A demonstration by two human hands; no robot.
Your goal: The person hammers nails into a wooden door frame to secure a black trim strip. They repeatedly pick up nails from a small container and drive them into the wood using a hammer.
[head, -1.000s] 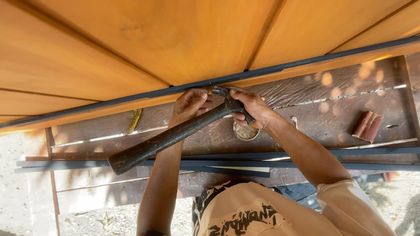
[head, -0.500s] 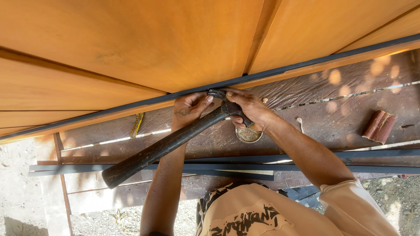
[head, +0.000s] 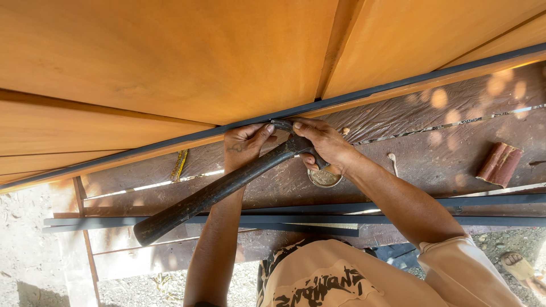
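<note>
I see my right hand wrapped around the hammer just below its head, fingers curled tight on the dark handle, forearm angling in from lower right. The hammer's head sits against the dark strip edging the orange panel, its handle trailing down to the left. My left hand rests beside it, fingertips pressed on the strip, pinching nothing I can make out.

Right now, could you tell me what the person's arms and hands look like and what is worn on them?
Both forearms are bare. The left hand has a small dark marking on its back. The right hand wears nothing; a beige short sleeve covers that upper arm.
</note>
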